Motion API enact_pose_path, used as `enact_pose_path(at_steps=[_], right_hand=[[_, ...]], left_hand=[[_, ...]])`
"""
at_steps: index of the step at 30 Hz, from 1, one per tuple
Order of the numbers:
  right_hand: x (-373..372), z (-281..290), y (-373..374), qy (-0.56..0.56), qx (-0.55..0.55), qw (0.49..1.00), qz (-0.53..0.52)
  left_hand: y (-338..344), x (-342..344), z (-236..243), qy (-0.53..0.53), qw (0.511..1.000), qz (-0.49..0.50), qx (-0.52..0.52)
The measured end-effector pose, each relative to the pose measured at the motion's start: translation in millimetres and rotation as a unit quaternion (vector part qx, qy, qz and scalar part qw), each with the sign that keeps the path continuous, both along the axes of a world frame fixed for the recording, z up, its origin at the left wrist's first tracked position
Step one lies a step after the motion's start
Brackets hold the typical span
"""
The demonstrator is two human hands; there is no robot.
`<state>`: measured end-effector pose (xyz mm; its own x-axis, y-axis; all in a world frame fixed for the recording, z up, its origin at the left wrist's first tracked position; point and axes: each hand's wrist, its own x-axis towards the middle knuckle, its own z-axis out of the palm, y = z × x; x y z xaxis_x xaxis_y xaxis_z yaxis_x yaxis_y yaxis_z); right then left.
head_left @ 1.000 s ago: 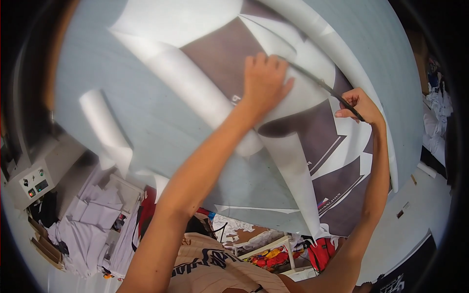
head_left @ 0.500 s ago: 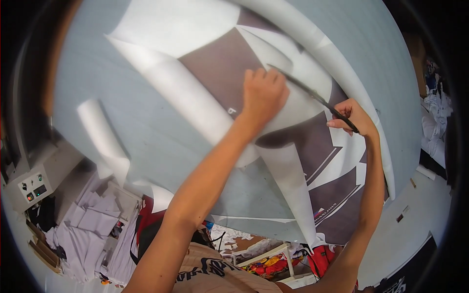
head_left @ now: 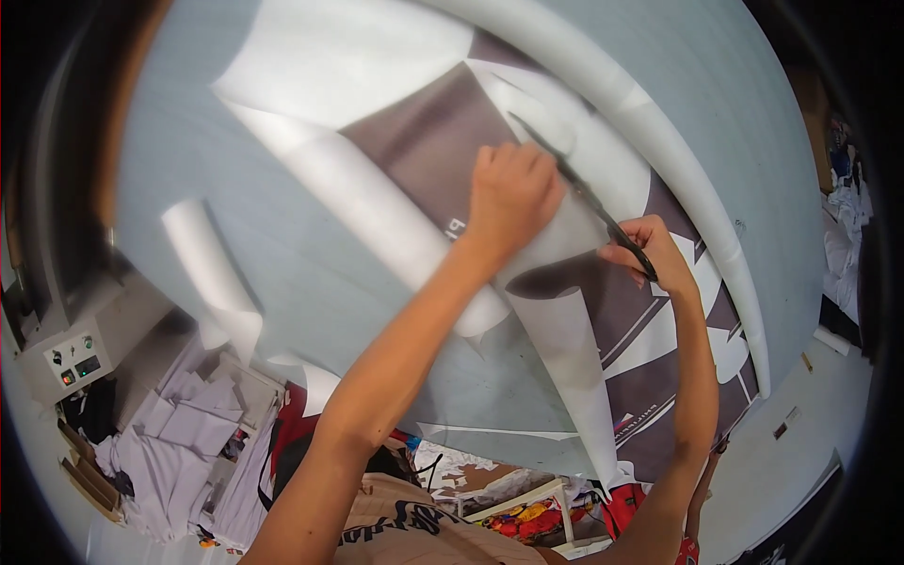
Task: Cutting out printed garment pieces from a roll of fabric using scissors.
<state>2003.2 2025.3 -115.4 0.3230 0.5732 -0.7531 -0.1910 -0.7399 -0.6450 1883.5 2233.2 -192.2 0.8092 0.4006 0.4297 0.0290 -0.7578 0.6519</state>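
A large white printed sheet (head_left: 391, 66) with dark brownish-purple panels (head_left: 428, 141) lies on the grey-blue table, its edges curling. My left hand (head_left: 516, 193) is closed in a fist on the sheet, gripping it beside a dark panel. Long dark scissors (head_left: 586, 193) are in my right hand (head_left: 652, 252), fingers wrapped round the handles. Their blades point up and left across the white part, just beyond my left knuckles. Whether the blades are apart is hard to tell. Below my hands, a loose flap (head_left: 565, 348) of the sheet curls down toward the near edge.
A long white roll (head_left: 650, 113) bends along the far right side. A small curled offcut (head_left: 209, 264) lies at left. Beside the table stand a control box (head_left: 80, 358) and piled white cloth (head_left: 174, 443). Another person's arm (head_left: 702, 490) shows at lower right.
My right hand and the scissors have shifted left and slightly toward me, nearer my left hand. The left hand stays closed on the sheet. More of another person's arm shows at lower right.
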Motion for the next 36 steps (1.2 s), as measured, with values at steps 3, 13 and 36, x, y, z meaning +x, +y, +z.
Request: enact_pose_path(at_steps=[3,13,36], right_hand=[[-4.4,3.8,0.2,-0.002,-0.013,1.0,0.0],[-18.5,-10.6,23.0,0.028,0.006,0.998,-0.058],[-31.4,-41.4,59.7,0.039,0.063,0.992,-0.105]], left_hand=[[-1.0,-7.4,0.9,0.014,1.0,-0.023,-0.001],[0.7,-15.4,3.5,0.004,0.999,-0.043,-0.009],[7.7,-22.4,0.0,-0.035,0.994,-0.052,-0.089]])
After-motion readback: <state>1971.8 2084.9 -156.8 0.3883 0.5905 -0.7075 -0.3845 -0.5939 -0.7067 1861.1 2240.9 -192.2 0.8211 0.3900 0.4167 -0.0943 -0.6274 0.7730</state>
